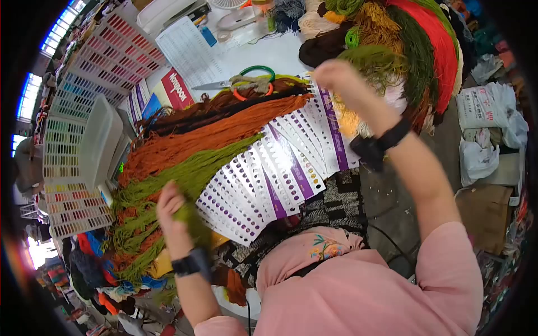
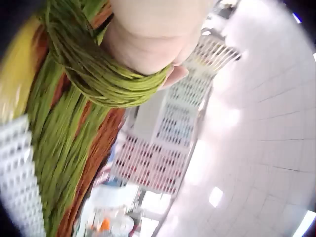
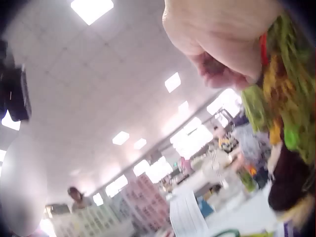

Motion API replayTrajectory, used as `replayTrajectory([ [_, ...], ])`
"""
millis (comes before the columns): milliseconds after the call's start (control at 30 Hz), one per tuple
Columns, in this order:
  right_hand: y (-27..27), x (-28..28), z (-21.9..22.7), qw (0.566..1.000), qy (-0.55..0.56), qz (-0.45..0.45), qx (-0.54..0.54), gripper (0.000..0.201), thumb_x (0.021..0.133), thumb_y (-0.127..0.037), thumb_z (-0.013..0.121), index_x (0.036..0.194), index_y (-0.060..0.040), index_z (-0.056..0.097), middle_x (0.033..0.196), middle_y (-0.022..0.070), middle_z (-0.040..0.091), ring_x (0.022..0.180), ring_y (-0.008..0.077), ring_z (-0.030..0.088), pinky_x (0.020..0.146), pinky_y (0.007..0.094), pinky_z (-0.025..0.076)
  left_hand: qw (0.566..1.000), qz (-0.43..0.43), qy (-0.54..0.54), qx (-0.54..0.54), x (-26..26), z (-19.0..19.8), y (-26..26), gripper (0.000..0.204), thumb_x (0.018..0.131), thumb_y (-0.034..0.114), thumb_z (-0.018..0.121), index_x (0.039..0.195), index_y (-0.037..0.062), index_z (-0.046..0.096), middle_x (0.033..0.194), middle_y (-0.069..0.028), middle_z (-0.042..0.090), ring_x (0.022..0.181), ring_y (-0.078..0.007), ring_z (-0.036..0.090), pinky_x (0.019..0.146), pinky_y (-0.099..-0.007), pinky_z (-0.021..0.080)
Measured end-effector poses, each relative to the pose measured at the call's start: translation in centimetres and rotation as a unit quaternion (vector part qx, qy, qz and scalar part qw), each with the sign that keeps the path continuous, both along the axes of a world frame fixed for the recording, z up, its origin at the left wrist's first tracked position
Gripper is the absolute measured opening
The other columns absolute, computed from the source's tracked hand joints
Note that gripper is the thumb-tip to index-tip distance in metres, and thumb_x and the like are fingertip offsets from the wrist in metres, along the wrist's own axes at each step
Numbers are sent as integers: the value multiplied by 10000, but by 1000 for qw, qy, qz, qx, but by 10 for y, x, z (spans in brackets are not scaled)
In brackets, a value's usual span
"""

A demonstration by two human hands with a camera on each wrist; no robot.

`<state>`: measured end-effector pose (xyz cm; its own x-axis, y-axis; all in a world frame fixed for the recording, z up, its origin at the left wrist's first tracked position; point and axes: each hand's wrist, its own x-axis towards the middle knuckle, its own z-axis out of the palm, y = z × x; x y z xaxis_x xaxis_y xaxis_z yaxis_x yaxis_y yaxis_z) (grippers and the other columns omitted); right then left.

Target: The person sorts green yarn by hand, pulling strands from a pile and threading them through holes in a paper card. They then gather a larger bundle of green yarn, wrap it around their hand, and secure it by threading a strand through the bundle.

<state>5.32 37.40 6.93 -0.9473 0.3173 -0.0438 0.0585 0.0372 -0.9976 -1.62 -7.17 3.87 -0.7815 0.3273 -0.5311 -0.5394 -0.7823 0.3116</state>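
Green yarn point(image 1: 193, 227) is looped round my left hand point(image 1: 172, 210), which grips it above the near left of the table. In the left wrist view the green loop point(image 2: 118, 91) wraps across the palm side, and long strands run down from it. More green yarn point(image 1: 185, 165) lies spread beneath, beside rust-orange yarn point(image 1: 218, 131). My right hand point(image 1: 335, 77) is raised over the far side of the table with its fingers curled in. The right wrist view shows the same curled fingers point(image 3: 219, 74), with nothing visible in them.
Fanned color cards point(image 1: 263, 173) lie right of the yarn. Scissors point(image 1: 235, 84) with green and orange handles rest on dark brown yarn. A shade-card board point(image 1: 84, 95) stands at left, next to a white tray point(image 1: 101, 140). Heaped yarn hanks point(image 1: 386, 39) fill the back right.
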Motion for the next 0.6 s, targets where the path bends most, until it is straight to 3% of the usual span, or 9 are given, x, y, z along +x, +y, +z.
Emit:
replayTrajectory([
  [33,-20,-1,-18,999,-27,7,28,78,633,-101,613,663,-29,612,645,27,585,610,109,542,564,250,418,990,-92,68,-81,1,0,42,230,809,47,460,1024,-34,469,680,-7,495,430,2,358,366,-118,282],
  [100,-42,-4,-51,992,-78,12,95,95,606,-100,613,654,-19,619,655,45,595,618,113,552,559,251,424,966,-194,31,-170,12,28,126,251,769,51,522,1008,-16,486,715,-29,527,478,-15,397,418,-143,329],
  [167,-58,-5,-69,987,-45,-9,156,96,600,-93,596,658,-18,613,638,76,587,609,147,561,554,260,429,887,-336,122,-291,12,14,179,218,751,83,557,949,5,513,742,-56,545,523,-45,431,467,-179,365],
  [267,-77,-3,-84,960,3,-74,271,136,598,-159,618,623,-41,554,654,87,523,650,247,518,587,339,402,855,-358,93,-362,20,-28,226,137,776,136,531,831,10,537,705,-41,540,531,-89,460,471,-199,371],
  [333,-84,0,-88,917,66,-95,381,130,579,-119,618,638,-36,537,651,96,506,663,267,491,581,354,382,835,-372,108,-391,18,-45,240,143,793,156,501,765,22,541,640,-28,525,521,-102,465,460,-213,365],
  [467,-76,1,-82,938,25,-59,340,169,581,-135,621,688,-28,545,685,96,500,703,268,483,647,363,380,684,-480,200,-511,13,-33,226,143,808,163,467,744,53,533,556,-22,500,456,-102,434,431,-231,344],
  [600,-90,8,-82,919,62,32,387,301,600,-164,619,850,-20,533,817,131,490,775,284,462,698,364,373,718,-470,150,-490,7,-23,212,114,796,131,480,735,45,524,562,-18,494,434,-98,411,409,-226,317],
])
